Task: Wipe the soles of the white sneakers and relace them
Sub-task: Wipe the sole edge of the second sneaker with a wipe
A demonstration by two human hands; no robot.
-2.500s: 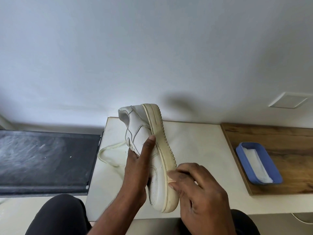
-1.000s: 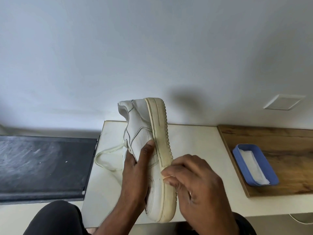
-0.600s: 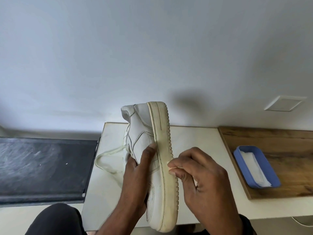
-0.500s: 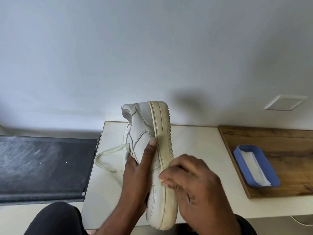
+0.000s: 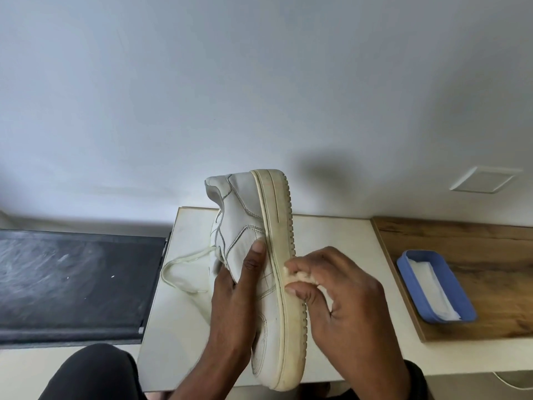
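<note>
Head camera, looking down: the right hand has its fingers curled, pinching a small pale wad between the thumb and the first fingertips. The wad is pressed against the side edge of the sole, about halfway along its length. What the wad is made of is too small to tell.

The left hand grips the white sneaker from the other side. Its thumb lies flat on the leather upper, with the tip just beside the seam where the upper meets the sole. The other fingers are hidden behind the shoe.

The sneaker is held on its side, heel away from the person and toe toward them, with the yellowed, ridged sole facing right. It sits over the pale counter, and its toe reaches the near edge. Whether it touches the surface cannot be told. A cream lace trails from the shoe's left side and lies in a loose loop on the counter.

To the right, touching the counter's edge, is a wooden board. A blue tray on it holds white sheets, well apart from the hands. To the left of the counter lies a dark, scuffed panel. A dark-clothed knee shows at the bottom left.
</note>
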